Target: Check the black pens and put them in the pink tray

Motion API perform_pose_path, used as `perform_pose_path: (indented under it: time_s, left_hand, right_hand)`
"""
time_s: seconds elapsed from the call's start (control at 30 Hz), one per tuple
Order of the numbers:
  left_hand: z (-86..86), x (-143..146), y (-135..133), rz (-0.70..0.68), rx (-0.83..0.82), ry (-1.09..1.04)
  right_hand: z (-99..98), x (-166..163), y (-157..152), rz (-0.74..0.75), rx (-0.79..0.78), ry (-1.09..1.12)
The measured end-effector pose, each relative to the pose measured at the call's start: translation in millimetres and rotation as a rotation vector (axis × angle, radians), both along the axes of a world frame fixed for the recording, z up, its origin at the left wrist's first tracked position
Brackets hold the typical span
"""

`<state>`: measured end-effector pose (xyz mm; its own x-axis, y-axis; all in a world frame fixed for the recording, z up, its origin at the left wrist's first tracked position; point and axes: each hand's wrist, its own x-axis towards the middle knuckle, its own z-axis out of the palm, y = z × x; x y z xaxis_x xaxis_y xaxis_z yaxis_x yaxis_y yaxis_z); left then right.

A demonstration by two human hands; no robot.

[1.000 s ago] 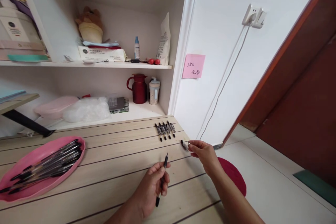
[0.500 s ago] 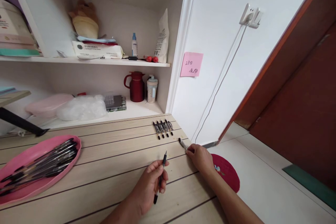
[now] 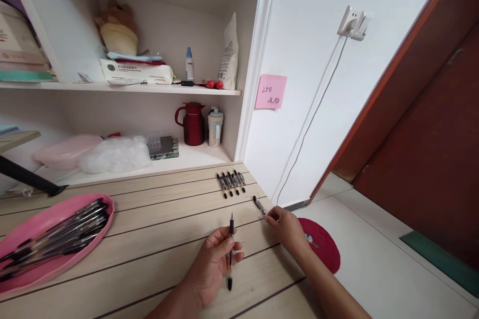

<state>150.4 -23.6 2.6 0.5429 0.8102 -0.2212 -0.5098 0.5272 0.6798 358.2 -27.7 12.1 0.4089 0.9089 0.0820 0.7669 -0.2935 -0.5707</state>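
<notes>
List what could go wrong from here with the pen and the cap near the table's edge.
1. The pen cap pinched by the right hand sits close to the table edge; a slip might drop it to the floor.
2. The left hand holds the pen with its uncapped tip up; it might mark skin.
3. The right sleeve or wrist could nudge the row of caps.

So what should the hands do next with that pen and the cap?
Probably slide the cap, pinched by the right hand, up beside the four caps lined on the table. The left hand holds the uncapped pen upright.
</notes>
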Motion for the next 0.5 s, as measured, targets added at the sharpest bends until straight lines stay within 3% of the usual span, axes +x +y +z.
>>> perform_pose_path:
  time_s: [0.17, 0.33, 0.5]
  left_hand:
    - [-2.7, 0.8, 0.8, 0.041, -0.014, -0.052]
    - [-0.9, 1.2, -0.6, 0.048, 0.013, -0.053]
    - [-0.3, 0.4, -0.2, 0.011, 0.02, -0.006]
  right_hand:
    - [4.6, -49.1, -33.1, 0.41, -0.1, 0.405]
    - [-5.0, -73.5, -47.4, 0.373, -0.045, 0.456]
    - [4.9, -46.5, -34.6, 0.221, -0.043, 0.086]
